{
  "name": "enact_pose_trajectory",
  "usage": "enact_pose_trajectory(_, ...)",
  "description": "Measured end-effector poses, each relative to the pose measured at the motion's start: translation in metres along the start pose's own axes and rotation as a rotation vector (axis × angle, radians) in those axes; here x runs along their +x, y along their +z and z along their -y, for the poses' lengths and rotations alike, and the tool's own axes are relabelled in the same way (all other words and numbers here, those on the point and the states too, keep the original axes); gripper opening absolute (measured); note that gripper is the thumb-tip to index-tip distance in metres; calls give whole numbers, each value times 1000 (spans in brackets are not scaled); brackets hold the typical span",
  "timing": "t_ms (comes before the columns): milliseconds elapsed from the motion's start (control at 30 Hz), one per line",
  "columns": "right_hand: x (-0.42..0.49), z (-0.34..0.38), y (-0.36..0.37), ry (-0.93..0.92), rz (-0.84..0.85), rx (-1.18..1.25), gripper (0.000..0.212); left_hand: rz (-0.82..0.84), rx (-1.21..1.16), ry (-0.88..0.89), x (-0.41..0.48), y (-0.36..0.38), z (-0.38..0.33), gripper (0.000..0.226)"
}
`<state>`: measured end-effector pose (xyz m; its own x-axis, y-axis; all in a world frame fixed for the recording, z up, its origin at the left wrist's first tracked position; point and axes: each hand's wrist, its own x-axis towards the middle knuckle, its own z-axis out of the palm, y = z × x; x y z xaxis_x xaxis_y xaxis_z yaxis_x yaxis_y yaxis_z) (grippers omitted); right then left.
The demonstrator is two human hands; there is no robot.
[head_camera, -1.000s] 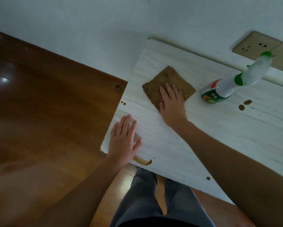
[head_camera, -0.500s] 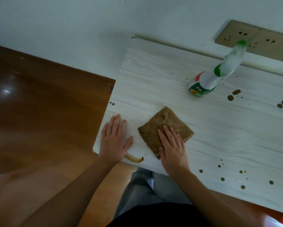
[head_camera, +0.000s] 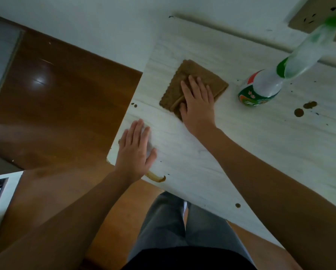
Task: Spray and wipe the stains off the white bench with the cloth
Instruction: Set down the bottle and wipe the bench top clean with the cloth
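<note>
Your right hand (head_camera: 197, 105) presses flat on the cloth (head_camera: 192, 82) at the bench's (head_camera: 260, 152) far-left end; left hand (head_camera: 135, 152) rests open. Brown stains (head_camera: 299, 112) (seemingly dried) beside the spray bottle (head_camera: 260, 88) remain unwiped.

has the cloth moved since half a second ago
Yes. The cloth under the right hand slid away from the bench's near edge, toward the wall and spray bottle.
</note>
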<state>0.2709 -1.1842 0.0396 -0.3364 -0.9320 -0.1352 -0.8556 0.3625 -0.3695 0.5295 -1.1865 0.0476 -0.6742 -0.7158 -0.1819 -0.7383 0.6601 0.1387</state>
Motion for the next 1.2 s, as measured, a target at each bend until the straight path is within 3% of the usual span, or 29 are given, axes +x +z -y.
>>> enact_pose_trajectory(100,-8,14,5,5,-18,8,59,2,-8,-17,-1,-1,-4,69)
enact_pose_trajectory(300,-85,24,15,-182,51,-1,59,35,-76,-35,3,-14,-3,67)
enact_pose_trajectory(400,-109,13,14,-273,129,-6,58,34,-42,28,6,-20,6,63)
enact_pose_trajectory(567,-78,-12,0,-337,145,-19,55,44,27,150,3,-23,34,63)
enact_pose_trajectory(667,-61,4,7,-267,87,-48,58,8,0,151,-2,-23,49,58)
enact_pose_trajectory(867,-56,79,36,124,-97,4,54,-38,-62,130,-8,-24,81,52)
enact_pose_trajectory(933,-58,106,46,158,-113,24,54,-31,-72,156,-12,-25,95,51)
enact_pose_trajectory(1067,-73,138,59,-1,-11,-29,56,-6,-127,236,-27,-28,120,46)
enact_pose_trajectory(1200,-63,118,49,-201,98,-96,60,26,-123,313,-45,-25,136,49)
